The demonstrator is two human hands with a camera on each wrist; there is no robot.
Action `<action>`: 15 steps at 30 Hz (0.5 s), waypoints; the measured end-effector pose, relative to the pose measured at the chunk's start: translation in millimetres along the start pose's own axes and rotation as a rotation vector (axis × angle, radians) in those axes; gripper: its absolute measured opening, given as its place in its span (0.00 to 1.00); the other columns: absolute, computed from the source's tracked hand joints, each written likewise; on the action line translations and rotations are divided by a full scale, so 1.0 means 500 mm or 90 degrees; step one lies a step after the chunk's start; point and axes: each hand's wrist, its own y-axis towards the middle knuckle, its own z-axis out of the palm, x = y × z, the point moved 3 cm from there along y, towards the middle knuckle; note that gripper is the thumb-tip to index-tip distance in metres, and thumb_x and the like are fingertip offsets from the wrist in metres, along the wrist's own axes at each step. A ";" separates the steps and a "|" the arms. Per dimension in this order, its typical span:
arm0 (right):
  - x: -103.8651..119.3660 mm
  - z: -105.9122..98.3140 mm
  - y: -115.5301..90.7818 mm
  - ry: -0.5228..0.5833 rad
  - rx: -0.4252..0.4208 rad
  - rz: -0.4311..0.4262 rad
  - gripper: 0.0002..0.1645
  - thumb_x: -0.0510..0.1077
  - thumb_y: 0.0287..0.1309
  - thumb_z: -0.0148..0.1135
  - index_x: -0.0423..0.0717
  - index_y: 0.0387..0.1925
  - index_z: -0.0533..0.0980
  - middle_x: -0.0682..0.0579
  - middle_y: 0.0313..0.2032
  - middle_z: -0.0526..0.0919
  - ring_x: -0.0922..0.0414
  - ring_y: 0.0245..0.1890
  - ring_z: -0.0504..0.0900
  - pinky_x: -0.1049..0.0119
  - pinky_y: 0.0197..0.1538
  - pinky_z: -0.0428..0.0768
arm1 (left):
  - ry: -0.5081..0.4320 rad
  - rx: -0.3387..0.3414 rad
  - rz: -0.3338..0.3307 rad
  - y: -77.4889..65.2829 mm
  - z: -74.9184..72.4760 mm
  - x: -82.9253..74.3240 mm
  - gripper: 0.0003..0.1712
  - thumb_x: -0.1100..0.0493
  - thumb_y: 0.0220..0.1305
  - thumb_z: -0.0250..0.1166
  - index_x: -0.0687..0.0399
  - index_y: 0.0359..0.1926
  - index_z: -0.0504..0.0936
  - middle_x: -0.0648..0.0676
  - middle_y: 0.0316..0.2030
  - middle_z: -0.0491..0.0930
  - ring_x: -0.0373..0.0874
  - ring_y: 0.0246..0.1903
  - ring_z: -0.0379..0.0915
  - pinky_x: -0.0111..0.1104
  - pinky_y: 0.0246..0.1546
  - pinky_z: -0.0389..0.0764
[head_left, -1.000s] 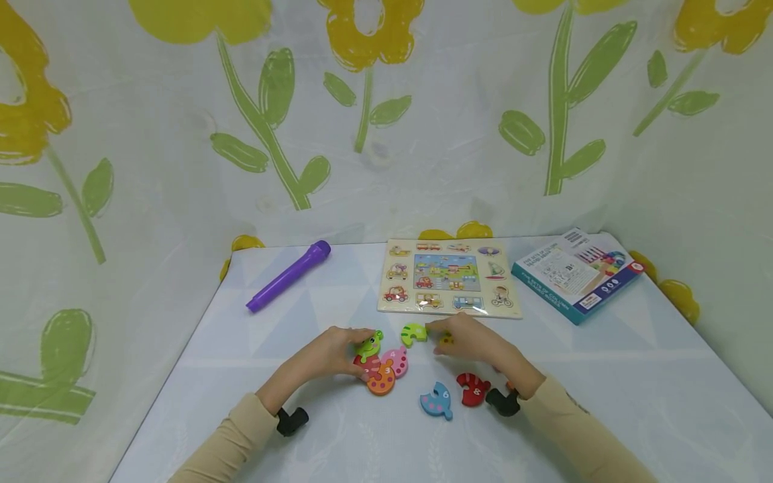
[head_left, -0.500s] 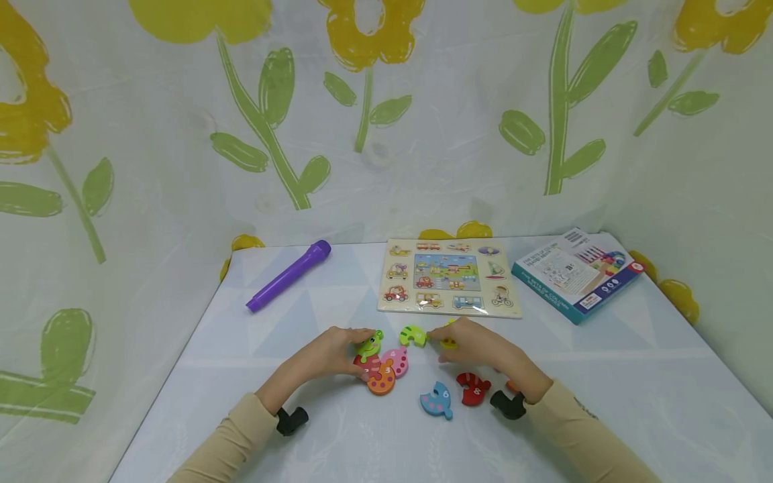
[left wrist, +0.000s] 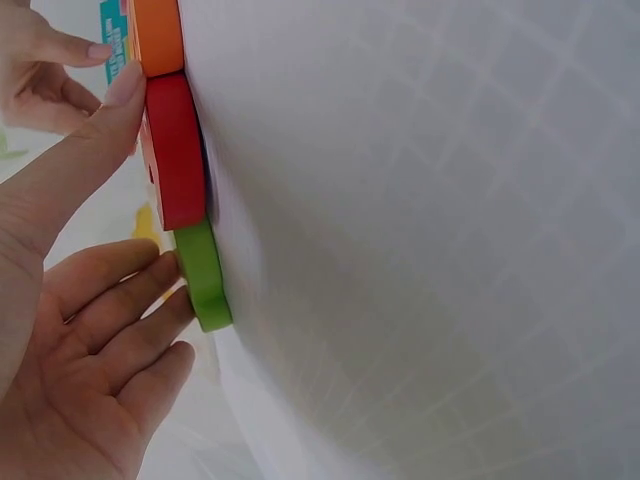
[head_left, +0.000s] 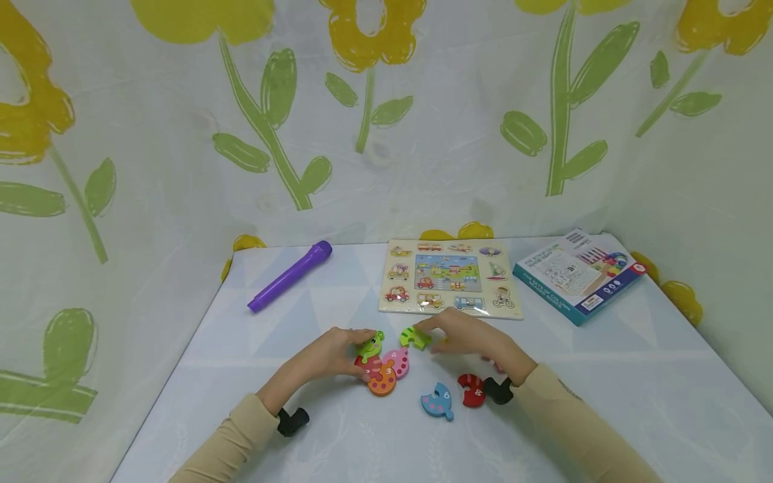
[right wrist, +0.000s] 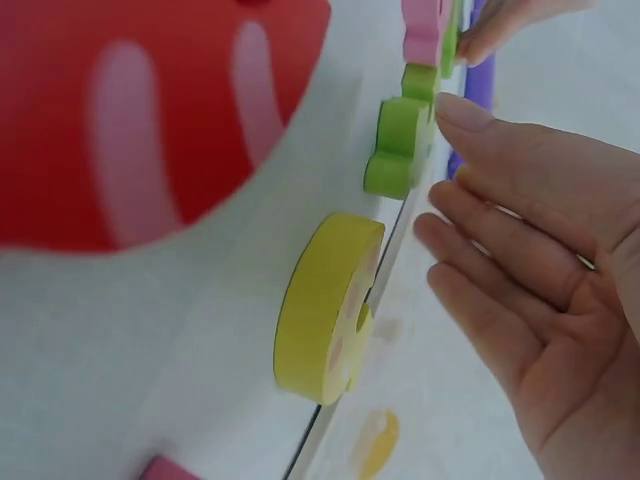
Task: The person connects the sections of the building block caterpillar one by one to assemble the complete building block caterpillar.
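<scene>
"Flowered cloth walls (head_left: 423, 181), pale patterned table (head_left: 338, 443). Left hand (head_left: 331, 354)?"

"Thumb on the red piece (head_left: 370, 365), fingers against the green head piece (head_left: 370, 346); pinching that pair. Orange piece (head_left: 382, 383) touches the red, pink piece (head_left: 399, 362) touches the orange. All on the table."

"Right hand (head_left: 470, 337)?"

"At the light green striped piece (head_left: 408, 337), just beyond the pink one. Lower fingers parted; index mostly hidden in the wrist view, can't tell if it's pinching."

"Loose ones?"

"Yellow piece (right wrist: 312, 310) near that hand. Blue piece (head_left: 436, 401) and dark red piece (head_left: 472, 392) nearer the person."

"Back?"

"Purple microphone-shaped toy (head_left: 290, 276), puzzle board (head_left: 448, 274), box (head_left: 570, 276), left to right."
</scene>
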 end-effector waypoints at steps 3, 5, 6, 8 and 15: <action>0.001 -0.002 0.014 0.005 0.016 0.018 0.28 0.39 0.52 0.73 0.46 0.57 0.78 0.51 0.53 0.82 0.52 0.57 0.77 0.64 0.51 0.80 | -0.001 0.002 -0.006 -0.001 0.000 -0.001 0.46 0.47 0.46 0.77 0.54 0.66 0.72 0.54 0.63 0.71 0.48 0.64 0.66 0.40 0.61 0.71; 0.000 -0.002 0.021 0.005 0.026 0.024 0.28 0.39 0.52 0.72 0.47 0.57 0.78 0.51 0.55 0.81 0.52 0.59 0.76 0.63 0.54 0.79 | -0.002 0.002 -0.007 -0.001 0.000 -0.001 0.46 0.47 0.46 0.77 0.54 0.66 0.72 0.54 0.63 0.71 0.49 0.64 0.66 0.41 0.61 0.71; -0.001 -0.001 0.024 0.005 0.029 0.023 0.28 0.39 0.52 0.72 0.47 0.57 0.78 0.51 0.55 0.81 0.52 0.59 0.75 0.61 0.55 0.78 | -0.003 0.003 -0.008 -0.001 0.000 -0.002 0.46 0.47 0.46 0.77 0.54 0.66 0.72 0.54 0.63 0.71 0.49 0.64 0.66 0.41 0.61 0.71; -0.004 0.002 0.030 0.000 0.036 0.023 0.28 0.40 0.52 0.72 0.48 0.57 0.78 0.52 0.56 0.80 0.53 0.61 0.73 0.59 0.59 0.75 | -0.003 0.003 -0.010 -0.002 0.000 -0.002 0.46 0.47 0.46 0.77 0.54 0.66 0.72 0.54 0.63 0.71 0.49 0.64 0.66 0.41 0.61 0.71; -0.015 0.006 0.045 0.010 0.051 0.008 0.29 0.39 0.53 0.72 0.49 0.58 0.78 0.54 0.57 0.79 0.52 0.63 0.71 0.56 0.63 0.72 | -0.002 0.004 -0.008 -0.003 -0.001 -0.004 0.46 0.46 0.47 0.77 0.54 0.66 0.72 0.55 0.63 0.71 0.49 0.64 0.65 0.41 0.61 0.70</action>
